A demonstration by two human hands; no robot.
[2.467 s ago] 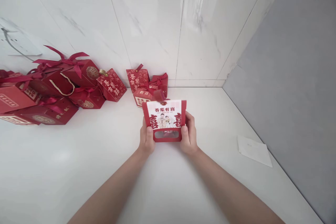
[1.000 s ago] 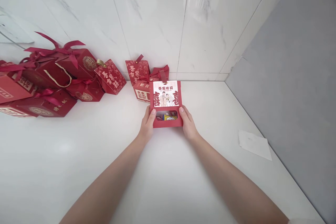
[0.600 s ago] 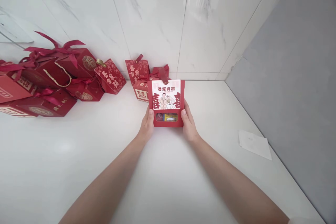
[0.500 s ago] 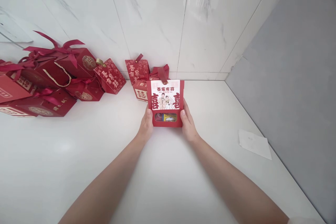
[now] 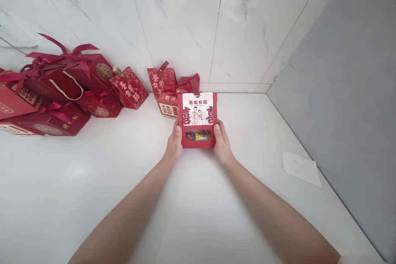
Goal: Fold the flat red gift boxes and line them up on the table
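Note:
Between my two hands is a red wedding candy box (image 5: pixel 198 144) with a white card front, a printed couple and a small window showing yellow and blue wrapped pieces inside. My left hand (image 5: pixel 173 143) is closed on its left side, thumb toward the front. On the opposite side my right hand (image 5: pixel 222 142) grips it the same way. The fingers behind the box are partly hidden. Just behind it stand a red box with a square pale label (image 5: pixel 168 108) and a tall patterned red box (image 5: pixel 161 79), both partly covered.
At the left, several red gift boxes (image 5: pixel 69 119) with ribbons are piled along the marble-patterned wall (image 5: pixel 182 16). A red tilted box (image 5: pixel 130 88) leans at the pile's right end. A white paper piece (image 5: pixel 300 169) lies by the right edge of the white table (image 5: pixel 93 198).
The candy box has shifted slightly to the right and turned a little between my hands. Both hands keep their hold, and the other boxes stay in place.

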